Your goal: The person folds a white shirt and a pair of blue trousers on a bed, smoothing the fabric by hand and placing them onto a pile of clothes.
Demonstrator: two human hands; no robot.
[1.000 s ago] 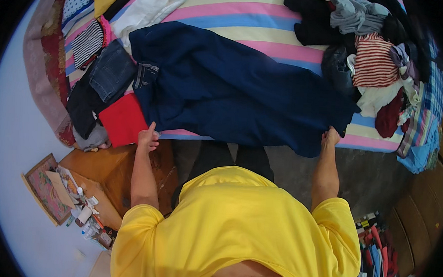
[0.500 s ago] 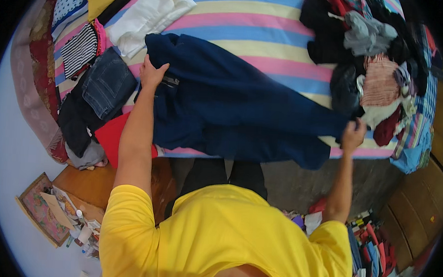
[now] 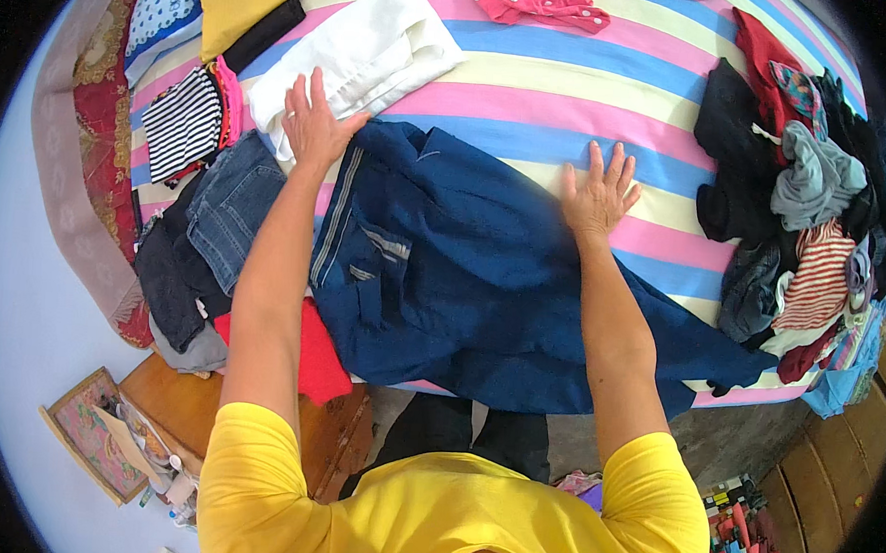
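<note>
A pair of dark blue trousers (image 3: 463,268) lies across the near part of the striped bed. Its waist end, with grey trim, is on the left, and a leg stretches to the right. My left hand (image 3: 318,125) is open, fingers spread, over the edge of a folded white cloth (image 3: 375,48) beside the waist corner. At the trousers' far edge, my right hand (image 3: 600,195) is spread flat and empty, its fingers over the bed sheet (image 3: 532,106). My right forearm passes over the trousers and hides a strip of them.
On the left are folded jeans (image 3: 231,205), a black-and-white striped garment (image 3: 183,123), a yellow cloth (image 3: 245,6) and a red cloth (image 3: 324,355). A loose clothes heap (image 3: 818,186) lies at the right. A pink polka-dot cloth (image 3: 538,1) lies at the far side.
Both hands have let go of the trousers, which now lie flatter. My right hand has moved left and away from me, my left slightly farther out. The view has shifted too.
</note>
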